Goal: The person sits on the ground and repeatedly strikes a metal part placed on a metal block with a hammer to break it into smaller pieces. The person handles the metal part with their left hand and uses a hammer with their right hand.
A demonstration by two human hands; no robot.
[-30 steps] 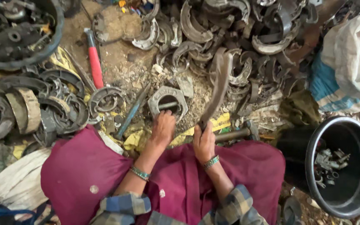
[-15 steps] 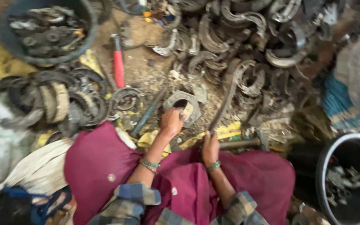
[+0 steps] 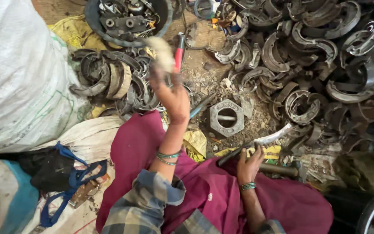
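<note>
The dirt floor (image 3: 204, 71), strewn with pale scrap flakes, carries a wide heap of curved metal brake shoes (image 3: 321, 56) to the right and a smaller pile (image 3: 104, 80) to the left. A large hexagonal nut (image 3: 226, 117) lies in the middle, a red-handled tool (image 3: 179, 52) beyond it, beside a round black tub (image 3: 126, 21) of metal parts. A white woven sack (image 3: 22, 73) rests at the left edge.

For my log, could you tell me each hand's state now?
Left hand: raised, closed on a pale strip.
Right hand: closed on a curved metal piece.

A big white woven sack (image 3: 18, 73) is bulging just left of the hexagonal metal block (image 3: 226, 117), a flattened white sack (image 3: 87, 138) is lying below it, crumpled yellow wrappers (image 3: 195, 143) are sitting just beside the block.
</note>
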